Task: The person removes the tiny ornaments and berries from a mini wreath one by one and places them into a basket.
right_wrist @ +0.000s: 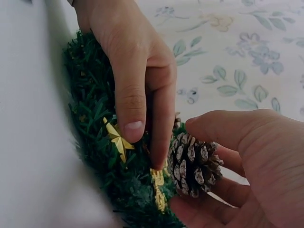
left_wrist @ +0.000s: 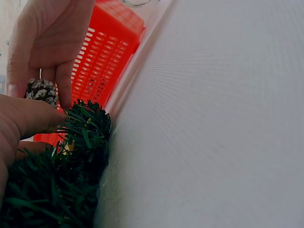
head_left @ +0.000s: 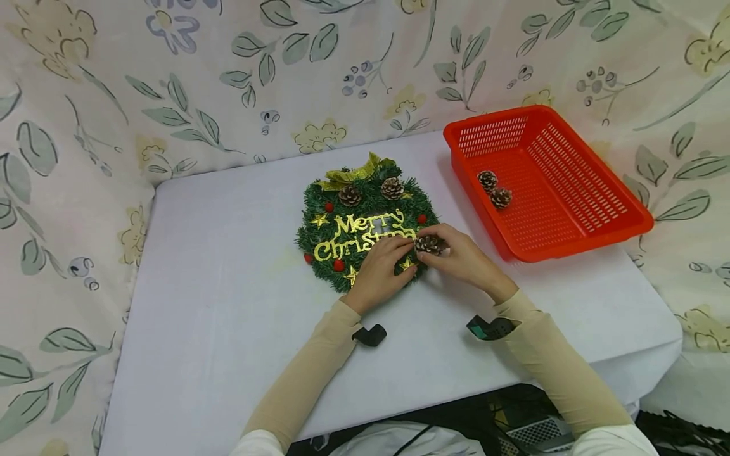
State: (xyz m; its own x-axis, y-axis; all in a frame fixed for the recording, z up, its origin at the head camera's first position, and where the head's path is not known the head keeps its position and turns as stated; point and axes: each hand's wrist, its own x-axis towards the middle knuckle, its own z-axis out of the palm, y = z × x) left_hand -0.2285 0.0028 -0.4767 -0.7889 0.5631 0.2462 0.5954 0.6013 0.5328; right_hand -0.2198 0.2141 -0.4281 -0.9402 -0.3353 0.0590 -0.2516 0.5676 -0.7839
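Observation:
A green wreath [head_left: 365, 221] with gold "Merry Christmas" lettering, red berries and two pine cones lies on the white table [head_left: 228, 304]. My right hand [head_left: 441, 247] pinches a loose pine cone [head_left: 428, 244] against the wreath's lower right edge. In the right wrist view that pine cone [right_wrist: 192, 166] sits between thumb and curled fingers. My left hand [head_left: 407, 256] rests on the wreath beside it, thumb and forefinger pressing the green needles next to a gold star [right_wrist: 116, 137]. The left wrist view shows the pine cone [left_wrist: 42, 91] just above the wreath [left_wrist: 71, 166].
A red plastic basket [head_left: 570, 190] stands at the table's right rear with two pine cones [head_left: 493, 189] in it. Floral cloth walls close in the back and both sides. The table's front edge is near my forearms.

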